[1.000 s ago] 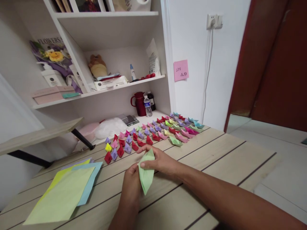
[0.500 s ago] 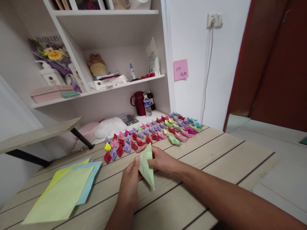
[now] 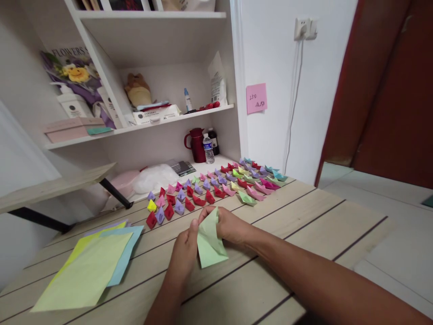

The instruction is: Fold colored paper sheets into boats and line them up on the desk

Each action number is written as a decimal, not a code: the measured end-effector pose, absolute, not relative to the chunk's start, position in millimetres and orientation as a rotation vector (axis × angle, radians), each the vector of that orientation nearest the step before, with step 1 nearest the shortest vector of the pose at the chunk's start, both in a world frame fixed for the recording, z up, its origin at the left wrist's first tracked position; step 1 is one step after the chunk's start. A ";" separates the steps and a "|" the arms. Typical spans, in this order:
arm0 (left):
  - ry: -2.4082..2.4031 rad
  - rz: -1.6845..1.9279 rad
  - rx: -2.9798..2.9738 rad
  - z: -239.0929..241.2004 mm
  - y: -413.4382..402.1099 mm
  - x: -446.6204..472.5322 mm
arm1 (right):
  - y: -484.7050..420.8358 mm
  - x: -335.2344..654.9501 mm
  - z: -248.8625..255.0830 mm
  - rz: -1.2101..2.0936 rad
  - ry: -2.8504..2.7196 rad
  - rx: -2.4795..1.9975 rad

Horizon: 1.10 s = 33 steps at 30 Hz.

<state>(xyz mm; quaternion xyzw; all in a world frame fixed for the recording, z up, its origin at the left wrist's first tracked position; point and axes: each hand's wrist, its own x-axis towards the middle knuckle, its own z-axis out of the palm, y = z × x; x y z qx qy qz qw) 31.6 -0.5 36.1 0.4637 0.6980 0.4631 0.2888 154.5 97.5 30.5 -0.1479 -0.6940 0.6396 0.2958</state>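
A partly folded sheet of light green paper (image 3: 210, 241) is held between both hands above the wooden table. My left hand (image 3: 186, 248) grips its left edge, thumb pointing up. On the upper right side, my right hand (image 3: 232, 224) is closed on the paper, with some fingers hidden behind or inside the fold. Just beyond the hands stand rows of small folded paper boats in several colours, among them a red boat (image 3: 151, 220) and a light green boat (image 3: 247, 198). Left of my left hand lies a stack of paper sheets (image 3: 84, 271), pale green on top.
Behind the boats, a white shelf unit (image 3: 152, 16) holds a red jug (image 3: 196, 145), a water bottle (image 3: 208, 149) and a plastic bag (image 3: 155, 178). A small raised wooden shelf (image 3: 57, 185) on black legs stands at the left. The table (image 3: 324, 216) ends at the right above a tiled floor.
The green paper has gone from a narrow pointed shape to a wider one with a broad lower edge. Both hands keep hold of it, and the right hand has shifted slightly.
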 end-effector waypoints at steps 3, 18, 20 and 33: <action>2.083 1.123 1.320 38.8 -2.5 14.3 | 97.3 154.7 25.4 1.570 -1.999 -0.483; 2.158 1.046 1.553 16.4 4.8 14.6 | 105.0 163.2 31.2 0.814 -2.620 -0.605; 2.149 1.033 1.575 15.0 5.2 16.4 | 104.5 164.8 34.5 0.800 -2.660 -0.565; 2.274 0.829 1.675 17.3 1.1 28.2 | 118.9 176.3 31.4 0.825 -2.769 -0.333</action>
